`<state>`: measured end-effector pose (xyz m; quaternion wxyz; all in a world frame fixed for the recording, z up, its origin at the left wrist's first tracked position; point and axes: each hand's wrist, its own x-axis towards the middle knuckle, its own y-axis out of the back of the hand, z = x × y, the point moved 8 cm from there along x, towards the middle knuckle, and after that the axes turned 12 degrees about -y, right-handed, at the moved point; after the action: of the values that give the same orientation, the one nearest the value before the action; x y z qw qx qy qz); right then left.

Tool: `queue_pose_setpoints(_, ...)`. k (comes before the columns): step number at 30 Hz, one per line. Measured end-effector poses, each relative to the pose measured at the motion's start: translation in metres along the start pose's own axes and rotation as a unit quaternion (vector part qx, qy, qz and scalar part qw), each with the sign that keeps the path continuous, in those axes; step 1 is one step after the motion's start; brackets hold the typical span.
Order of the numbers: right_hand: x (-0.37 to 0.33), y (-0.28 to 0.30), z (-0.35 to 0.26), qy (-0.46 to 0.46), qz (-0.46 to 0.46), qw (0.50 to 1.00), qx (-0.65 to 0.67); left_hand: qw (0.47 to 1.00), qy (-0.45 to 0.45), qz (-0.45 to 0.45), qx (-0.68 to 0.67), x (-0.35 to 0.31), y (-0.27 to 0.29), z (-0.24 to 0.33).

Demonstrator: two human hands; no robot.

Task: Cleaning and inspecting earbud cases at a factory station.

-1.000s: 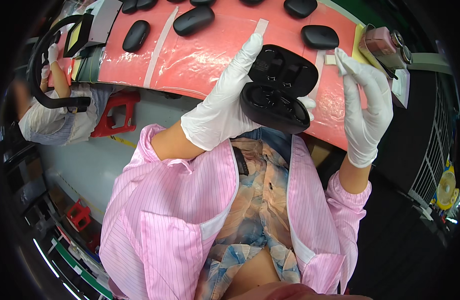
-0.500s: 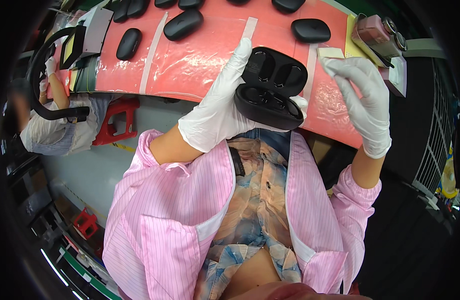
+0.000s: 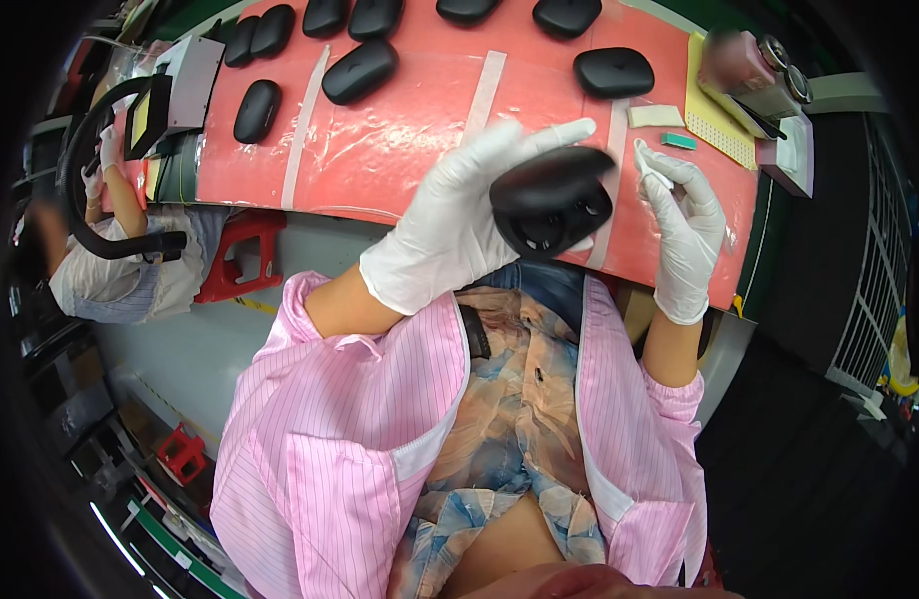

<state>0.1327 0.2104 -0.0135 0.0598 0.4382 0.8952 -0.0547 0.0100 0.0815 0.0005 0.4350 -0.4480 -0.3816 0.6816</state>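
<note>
My left hand [image 3: 459,205], in a white glove, holds a black earbud case [image 3: 551,205] by its side above the near edge of the mat. The lid is partly lowered, tilted and smeared by motion; dark, glossy hollows show beneath it. Whether earbuds sit inside, I cannot tell. To the right of the case, my gloved right hand [image 3: 684,215] is closed, thumb and fingers pinching a small white piece [image 3: 656,180] that looks like folded cloth. Just beyond those fingertips lie a flat off-white pad [image 3: 656,117] and a small teal block [image 3: 679,141].
Several closed black cases [image 3: 359,72] lie across the red mat [image 3: 399,130]. A yellow dotted sheet [image 3: 719,110] and a pink bottle [image 3: 741,70] stand at the right. On the left are a black curved tube [image 3: 75,170], a red stool [image 3: 245,255] and another person [image 3: 130,255].
The case's lid has swung from wide open to partly lowered, and the case has turned. My right hand has moved left and nearer, away from the off-white pad, uncovering the teal block.
</note>
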Motion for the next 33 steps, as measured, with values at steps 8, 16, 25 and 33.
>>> queue_pose_setpoints(8, -0.045, -0.080, -0.054, 0.353, -0.010, 0.874, -0.333, 0.993, -0.034, 0.105, 0.030, 0.017, 0.039, -0.006)
queue_pose_setpoints(16, -0.006, -0.038, -0.031, 0.146, -0.013, 0.970, -0.196, 0.997, 0.064, 0.045, 0.004, 0.009, 0.034, -0.015)
queue_pose_setpoints(25, 0.005, -0.013, 0.014, -0.114, 0.010, 0.981, 0.155, 0.917, -0.152, -0.018, 0.367, 0.015, 0.017, 0.013)
queue_pose_setpoints(33, -0.048, -0.084, -0.050, 0.319, 0.026, 0.865, -0.386, 0.527, -0.377, -0.059, 0.759, -0.003, -0.021, 0.033)
